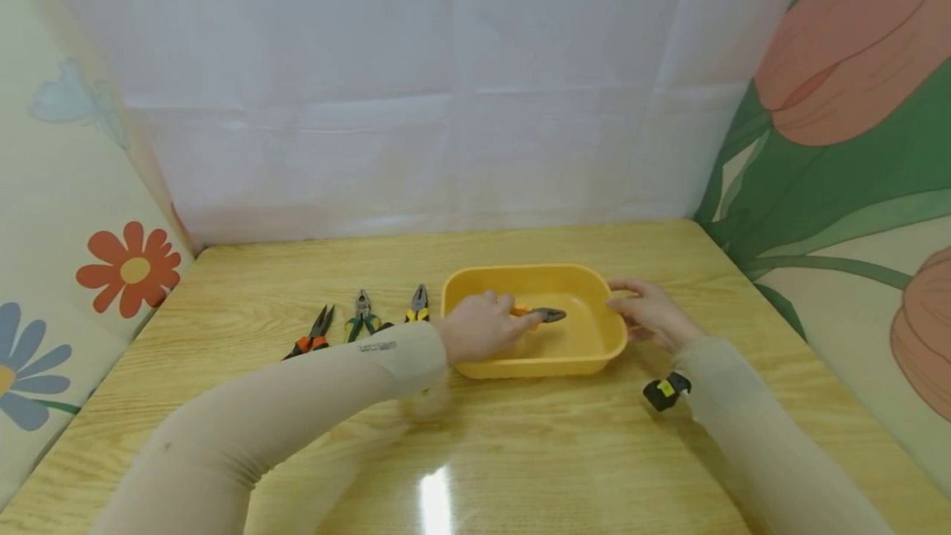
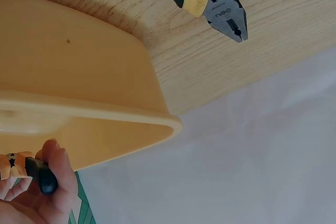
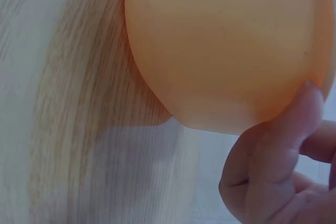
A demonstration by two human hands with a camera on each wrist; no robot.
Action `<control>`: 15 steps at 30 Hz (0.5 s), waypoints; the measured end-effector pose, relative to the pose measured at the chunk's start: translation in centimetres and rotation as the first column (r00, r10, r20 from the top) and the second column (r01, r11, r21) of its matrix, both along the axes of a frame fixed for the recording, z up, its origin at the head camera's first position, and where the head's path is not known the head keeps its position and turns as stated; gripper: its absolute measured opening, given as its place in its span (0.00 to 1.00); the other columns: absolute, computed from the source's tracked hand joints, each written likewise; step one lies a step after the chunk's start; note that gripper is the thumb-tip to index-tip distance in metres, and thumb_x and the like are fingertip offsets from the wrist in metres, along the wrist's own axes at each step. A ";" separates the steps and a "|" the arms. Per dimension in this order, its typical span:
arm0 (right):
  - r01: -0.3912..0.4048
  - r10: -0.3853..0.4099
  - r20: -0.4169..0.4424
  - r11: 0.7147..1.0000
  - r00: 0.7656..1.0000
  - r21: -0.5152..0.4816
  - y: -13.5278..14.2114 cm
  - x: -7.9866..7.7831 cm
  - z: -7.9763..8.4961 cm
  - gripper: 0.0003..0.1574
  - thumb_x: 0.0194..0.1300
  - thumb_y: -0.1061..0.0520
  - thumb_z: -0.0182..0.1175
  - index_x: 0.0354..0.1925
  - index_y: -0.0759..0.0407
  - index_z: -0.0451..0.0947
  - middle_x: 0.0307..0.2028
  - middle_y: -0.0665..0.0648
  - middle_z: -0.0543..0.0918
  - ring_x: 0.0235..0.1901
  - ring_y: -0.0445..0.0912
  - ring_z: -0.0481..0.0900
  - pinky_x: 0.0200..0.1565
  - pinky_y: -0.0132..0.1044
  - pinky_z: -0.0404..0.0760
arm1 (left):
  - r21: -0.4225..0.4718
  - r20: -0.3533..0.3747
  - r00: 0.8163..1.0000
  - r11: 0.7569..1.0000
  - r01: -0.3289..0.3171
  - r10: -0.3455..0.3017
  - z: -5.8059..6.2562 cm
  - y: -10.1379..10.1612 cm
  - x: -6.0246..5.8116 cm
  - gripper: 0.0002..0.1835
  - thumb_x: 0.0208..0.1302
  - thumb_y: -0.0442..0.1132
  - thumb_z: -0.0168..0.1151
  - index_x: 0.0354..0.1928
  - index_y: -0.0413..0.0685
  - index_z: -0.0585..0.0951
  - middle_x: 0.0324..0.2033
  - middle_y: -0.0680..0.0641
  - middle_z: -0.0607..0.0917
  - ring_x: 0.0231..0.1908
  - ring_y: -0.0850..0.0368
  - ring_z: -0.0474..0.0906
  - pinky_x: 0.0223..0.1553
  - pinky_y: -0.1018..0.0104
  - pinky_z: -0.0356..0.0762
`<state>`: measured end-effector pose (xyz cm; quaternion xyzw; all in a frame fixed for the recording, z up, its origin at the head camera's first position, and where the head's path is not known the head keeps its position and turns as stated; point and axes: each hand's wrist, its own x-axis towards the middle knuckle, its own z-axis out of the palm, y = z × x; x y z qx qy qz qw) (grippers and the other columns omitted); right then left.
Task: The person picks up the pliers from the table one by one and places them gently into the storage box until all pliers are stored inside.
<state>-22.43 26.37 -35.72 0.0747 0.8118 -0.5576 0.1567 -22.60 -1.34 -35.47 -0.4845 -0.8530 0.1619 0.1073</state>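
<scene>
My left hand (image 1: 483,327) reaches over the yellow plastic basin (image 1: 531,367) and grips a pair of pliers by its orange and black handles. The grey jaws of these pliers (image 1: 551,315) point right, within the basin's outline. In the left wrist view, a dark handle end (image 2: 43,177) shows between thumb and fingers, beside the basin wall (image 2: 79,56). At the basin's right end, my right hand (image 1: 654,316) holds the rim. The right wrist view shows the thumb (image 3: 302,111) against the outer wall (image 3: 226,40), with the other fingers bent behind it.
Left of the basin lie needle-nose pliers with orange handles (image 1: 310,342), pliers with green handles (image 1: 361,320) and yellow-black combination pliers (image 1: 419,304), partly behind my left arm. A small black block with a yellow patch (image 1: 665,391) is beside my right cuff. A white cloth (image 1: 446,147) hangs behind the table.
</scene>
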 end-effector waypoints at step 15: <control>0.009 -0.009 0.006 1.000 1.000 0.012 -0.1 0.0 0.1 0.34 0.74 0.58 0.50 0.72 0.68 0.54 0.42 0.60 0.79 0.29 0.41 0.79 0.29 0.35 0.81 | -0.134 0.076 0.996 0.990 -0.039 0.049 0.0 1.9 -0.3 0.25 0.77 0.47 0.45 0.73 0.67 0.61 0.50 0.44 0.78 0.38 0.53 0.77 0.29 0.67 0.79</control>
